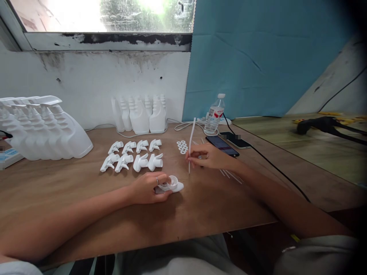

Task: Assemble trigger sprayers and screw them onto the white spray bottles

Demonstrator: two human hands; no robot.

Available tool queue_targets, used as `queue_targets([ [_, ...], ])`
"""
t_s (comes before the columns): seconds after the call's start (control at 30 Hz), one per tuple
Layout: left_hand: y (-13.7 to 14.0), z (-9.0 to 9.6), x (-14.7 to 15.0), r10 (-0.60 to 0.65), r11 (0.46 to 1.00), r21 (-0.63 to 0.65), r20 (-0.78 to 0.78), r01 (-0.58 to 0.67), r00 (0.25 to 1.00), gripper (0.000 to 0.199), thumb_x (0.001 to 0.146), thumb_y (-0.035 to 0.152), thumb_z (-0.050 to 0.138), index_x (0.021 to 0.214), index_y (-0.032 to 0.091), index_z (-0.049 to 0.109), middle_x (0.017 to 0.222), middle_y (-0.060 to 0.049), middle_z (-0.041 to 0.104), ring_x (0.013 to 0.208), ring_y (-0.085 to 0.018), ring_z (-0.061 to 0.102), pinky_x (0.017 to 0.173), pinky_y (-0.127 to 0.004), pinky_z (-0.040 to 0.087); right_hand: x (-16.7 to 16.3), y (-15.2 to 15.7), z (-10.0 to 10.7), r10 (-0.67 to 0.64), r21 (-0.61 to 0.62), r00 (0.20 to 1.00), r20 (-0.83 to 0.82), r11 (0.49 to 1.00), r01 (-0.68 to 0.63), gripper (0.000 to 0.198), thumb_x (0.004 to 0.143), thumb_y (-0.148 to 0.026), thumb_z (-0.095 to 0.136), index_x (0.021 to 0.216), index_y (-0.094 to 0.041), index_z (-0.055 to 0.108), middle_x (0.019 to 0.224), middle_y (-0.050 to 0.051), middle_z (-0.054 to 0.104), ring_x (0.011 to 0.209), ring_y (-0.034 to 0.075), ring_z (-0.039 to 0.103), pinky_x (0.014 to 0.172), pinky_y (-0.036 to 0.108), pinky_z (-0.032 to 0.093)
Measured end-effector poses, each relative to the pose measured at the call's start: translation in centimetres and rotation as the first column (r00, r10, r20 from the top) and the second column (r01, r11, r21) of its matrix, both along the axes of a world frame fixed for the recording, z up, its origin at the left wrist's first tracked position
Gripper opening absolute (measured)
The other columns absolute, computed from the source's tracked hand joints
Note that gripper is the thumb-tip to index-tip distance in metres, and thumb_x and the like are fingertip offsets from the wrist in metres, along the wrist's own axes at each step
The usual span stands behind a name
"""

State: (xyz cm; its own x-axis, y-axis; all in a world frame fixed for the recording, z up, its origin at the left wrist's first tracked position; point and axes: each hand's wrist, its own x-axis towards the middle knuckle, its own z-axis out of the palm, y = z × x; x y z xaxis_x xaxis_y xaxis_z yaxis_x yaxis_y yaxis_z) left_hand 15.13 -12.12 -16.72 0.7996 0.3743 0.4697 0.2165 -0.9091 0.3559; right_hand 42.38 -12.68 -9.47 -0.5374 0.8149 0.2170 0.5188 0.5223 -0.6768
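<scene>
The left hand (149,187) has its fingers closed on a white spray head (179,187), toward the near edge of the table (183,215). The right hand (207,156) pinches a white tube (192,136), almost upright, farther from this edge.

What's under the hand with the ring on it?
A white spray head pokes out from under the left hand, with its round opening facing up. The hand covers the rest, so I can't see that part.

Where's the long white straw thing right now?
In the head view, just right of the middle, the white tube is pinched in the right hand, beside the small white rings.
</scene>
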Motion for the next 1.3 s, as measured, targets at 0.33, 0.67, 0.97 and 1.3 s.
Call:
queue_targets([
  [0.33, 0.0, 0.0, 0.1, -0.004, 1.000, -0.017, 0.014, 0.004, 1.000, 0.016, 0.083, 0.030, 0.059, 0.093, 0.018, 0.056, 0.082, -0.003, 0.064, 0.064, -0.011, 0.055, 0.058, -0.020, 0.042, -2.7, -2.1, -0.5, 0.124, -0.012, 0.791, -0.599, 0.986, -0.164, 0.017, 0.094, -0.036, 0.054, 0.097, -0.020, 0.050, 0.090, 0.006, 0.072, 0.072, 0.019, 0.072, 0.069, 0.036, 0.057],
  [0.67, 0.1, -0.2, 0.0, -0.006, 1.000, -0.022, 0.006, 0.006, 1.000, 0.017, 0.084, 0.031, 0.058, 0.094, 0.018, 0.056, 0.086, -0.004, 0.066, 0.067, -0.011, 0.058, 0.061, -0.020, 0.044, -4.0, -3.2, -0.4, 0.175, -0.051, 0.812, -0.557, 0.968, -0.244, 0.015, 0.096, -0.033, 0.051, 0.096, -0.018, 0.049, 0.089, 0.006, 0.070, 0.073, 0.018, 0.072, 0.070, 0.034, 0.057],
  [0.97, -0.1, 0.1, 0.1, 0.008, 1.000, 0.018, 0.028, -0.008, 1.000, 0.015, 0.082, 0.030, 0.059, 0.091, 0.018, 0.057, 0.080, -0.004, 0.065, 0.064, -0.012, 0.058, 0.058, -0.021, 0.045, -4.6, -2.6, -1.4, 0.104, -0.025, 0.959, -0.266, 0.993, -0.114, 0.014, 0.088, -0.030, 0.060, 0.086, -0.016, 0.063, 0.084, 0.003, 0.064, 0.076, 0.013, 0.061, 0.069, 0.026, 0.049],
  [1.3, 0.2, -0.2, 0.0, 0.014, 0.998, -0.056, -0.015, -0.015, 1.000, 0.020, 0.083, 0.035, 0.059, 0.095, 0.019, 0.058, 0.085, -0.003, 0.066, 0.067, -0.011, 0.059, 0.062, -0.021, 0.045, -5.9, -2.7, -2.4, 0.111, 0.088, 0.977, -0.182, 0.991, -0.097, 0.014, 0.088, -0.020, 0.052, 0.075, -0.018, 0.055, 0.064, -0.001, 0.055, 0.056, 0.011, 0.053, 0.051, 0.021, 0.042],
])
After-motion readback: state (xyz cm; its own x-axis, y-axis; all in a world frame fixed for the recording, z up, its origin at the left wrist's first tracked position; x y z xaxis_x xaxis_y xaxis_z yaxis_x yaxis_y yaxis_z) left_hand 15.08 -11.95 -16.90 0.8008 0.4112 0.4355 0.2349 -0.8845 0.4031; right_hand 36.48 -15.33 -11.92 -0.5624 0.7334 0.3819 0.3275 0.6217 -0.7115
